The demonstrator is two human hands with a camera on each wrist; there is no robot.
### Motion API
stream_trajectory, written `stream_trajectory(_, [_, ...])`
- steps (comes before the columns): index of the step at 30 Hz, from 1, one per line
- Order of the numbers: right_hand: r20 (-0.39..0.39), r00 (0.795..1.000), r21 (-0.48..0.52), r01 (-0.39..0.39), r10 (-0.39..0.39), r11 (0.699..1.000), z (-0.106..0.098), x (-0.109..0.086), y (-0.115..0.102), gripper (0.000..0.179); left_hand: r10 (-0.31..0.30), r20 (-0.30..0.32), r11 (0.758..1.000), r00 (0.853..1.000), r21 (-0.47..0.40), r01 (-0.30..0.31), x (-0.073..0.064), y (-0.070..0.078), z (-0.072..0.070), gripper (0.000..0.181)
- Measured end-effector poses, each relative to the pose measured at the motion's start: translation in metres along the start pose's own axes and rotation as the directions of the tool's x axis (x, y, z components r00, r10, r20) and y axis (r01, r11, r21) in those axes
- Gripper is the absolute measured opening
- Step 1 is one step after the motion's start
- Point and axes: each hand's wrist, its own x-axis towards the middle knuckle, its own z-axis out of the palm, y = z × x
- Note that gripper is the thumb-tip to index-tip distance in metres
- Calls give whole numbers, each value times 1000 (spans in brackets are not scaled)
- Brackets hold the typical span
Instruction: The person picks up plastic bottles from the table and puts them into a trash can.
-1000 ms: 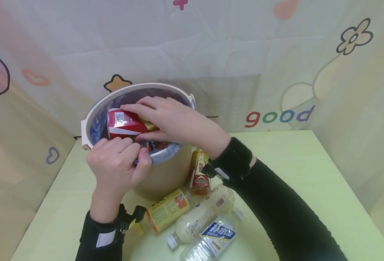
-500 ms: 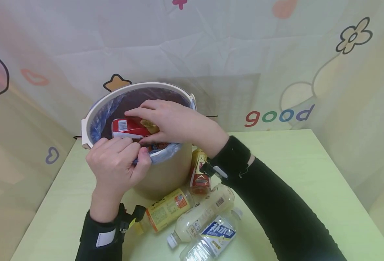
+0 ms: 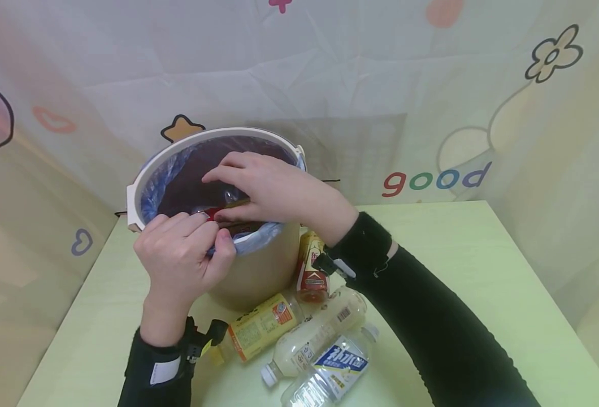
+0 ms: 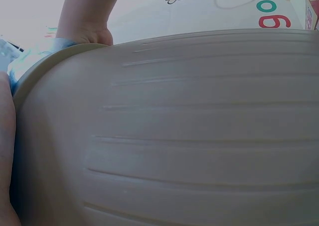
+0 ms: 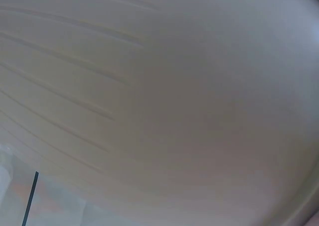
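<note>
A beige trash can with a blue plastic liner stands left of centre in the head view. My left hand grips its near rim, fingers curled over the edge and liner. Over the mouth is my right hand, fingers spread and thumb apart, holding nothing that I can see. A sliver of a red package shows down inside, below the right thumb; the rest is hidden by the hands and rim. The can's ribbed wall fills most of the left wrist view, and the right wrist view too.
Several drink bottles lie before the can: a yellow-labelled one, a milky one and a clear one with a blue label. A red-brown labelled bottle is against its right side. Behind hangs a printed curtain.
The red package has dropped from my right hand down into the trash can and is now almost out of sight. Both hands have stayed nearly in place.
</note>
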Motion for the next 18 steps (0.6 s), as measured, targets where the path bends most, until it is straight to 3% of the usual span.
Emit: stream_trajectory(18, [-108, 994, 6, -29, 29, 1000, 1, -4, 2, 52, 6, 10, 1000, 1000, -1, -6, 0, -1, 0, 35])
